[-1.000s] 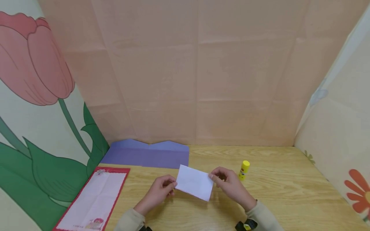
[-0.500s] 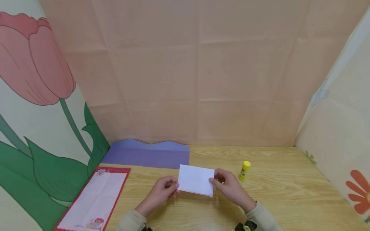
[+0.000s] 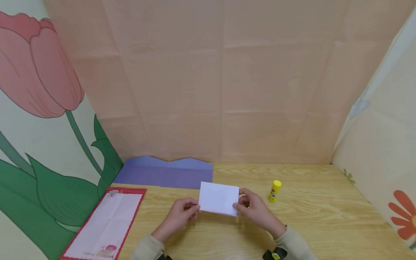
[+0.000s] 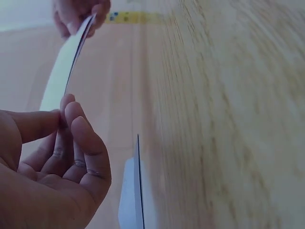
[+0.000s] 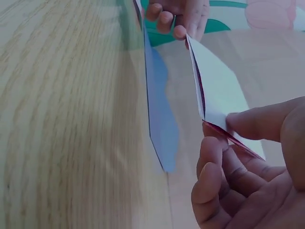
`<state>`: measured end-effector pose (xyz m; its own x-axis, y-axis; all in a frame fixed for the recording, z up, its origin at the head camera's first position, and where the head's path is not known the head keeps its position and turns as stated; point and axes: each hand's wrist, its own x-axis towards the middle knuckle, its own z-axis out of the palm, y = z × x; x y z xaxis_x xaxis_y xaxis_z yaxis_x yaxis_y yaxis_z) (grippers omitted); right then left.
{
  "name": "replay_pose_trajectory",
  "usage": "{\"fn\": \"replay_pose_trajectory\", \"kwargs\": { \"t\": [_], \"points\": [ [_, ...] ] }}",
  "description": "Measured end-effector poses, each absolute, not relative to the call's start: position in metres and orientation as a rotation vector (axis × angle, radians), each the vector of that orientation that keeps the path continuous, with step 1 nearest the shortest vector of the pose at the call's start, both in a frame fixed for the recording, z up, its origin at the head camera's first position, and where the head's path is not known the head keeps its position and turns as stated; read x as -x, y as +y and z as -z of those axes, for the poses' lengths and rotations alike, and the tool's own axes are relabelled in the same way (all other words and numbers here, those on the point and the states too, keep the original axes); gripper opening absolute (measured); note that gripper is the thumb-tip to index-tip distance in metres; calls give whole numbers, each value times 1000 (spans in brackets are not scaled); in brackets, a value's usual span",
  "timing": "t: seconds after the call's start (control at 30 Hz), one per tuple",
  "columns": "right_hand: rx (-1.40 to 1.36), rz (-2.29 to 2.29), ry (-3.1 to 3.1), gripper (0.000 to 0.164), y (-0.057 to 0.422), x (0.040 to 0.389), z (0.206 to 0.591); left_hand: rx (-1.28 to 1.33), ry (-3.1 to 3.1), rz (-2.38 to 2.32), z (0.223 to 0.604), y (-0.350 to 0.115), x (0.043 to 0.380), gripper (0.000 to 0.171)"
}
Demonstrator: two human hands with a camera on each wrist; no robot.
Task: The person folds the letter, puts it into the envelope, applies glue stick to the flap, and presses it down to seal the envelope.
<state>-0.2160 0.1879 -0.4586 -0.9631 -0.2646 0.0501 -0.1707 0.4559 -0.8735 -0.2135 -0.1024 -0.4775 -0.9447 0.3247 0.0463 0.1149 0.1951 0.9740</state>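
Held above the table is a small folded paper (image 3: 219, 198), white on the side facing me. Its left edge is pinched between the thumb and fingers of my left hand (image 3: 180, 216). My right hand (image 3: 256, 211) pinches the lower right corner, thumb on the white face and fingers behind. In the right wrist view the folded paper (image 5: 221, 90) shows layers slightly parted, with dark red inside along the lower edge. The left wrist view shows the folded paper (image 4: 66, 67) nearly edge-on, my left hand (image 4: 62, 167) gripping its near end.
A yellow glue stick (image 3: 274, 191) stands upright beyond my right hand. Purple paper (image 3: 169, 176) with a wavy-topped lighter flap lies at the back left. A red-bordered clipboard (image 3: 105, 224) with a pale sheet lies at the left. Behind the wooden table (image 3: 325, 209) rises a peach backdrop (image 3: 221, 90).
The folded paper has turned from a clear tilt to nearly level and shifted slightly up and left. My right hand has moved its grip to the lower right corner; the left hand barely moved.
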Motion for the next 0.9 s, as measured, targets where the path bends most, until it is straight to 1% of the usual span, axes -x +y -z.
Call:
{"fn": "replay_pose_trajectory", "kwargs": {
  "t": [0.2, 0.3, 0.4, 0.6, 0.8, 0.9],
  "points": [
    [435, 1512, 2597, 54, 186, 218, 461, -429, 2271, -1892, 477, -102, 213, 19],
    [444, 1512, 2609, 57, 185, 218, 460, -413, 2263, -1882, 477, -103, 213, 19],
    [402, 1512, 2643, 51, 182, 218, 459, -393, 2244, -1879, 477, -103, 214, 19],
    [180, 1533, 2695, 34, 176, 217, 456, -399, 2258, -1876, 476, -106, 215, 19],
    [161, 1559, 2683, 31, 173, 216, 454, -377, 2258, -1877, 475, -109, 215, 23],
    [154, 1563, 2681, 29, 171, 216, 454, -376, 2250, -1859, 475, -110, 215, 22]
  ]
}}
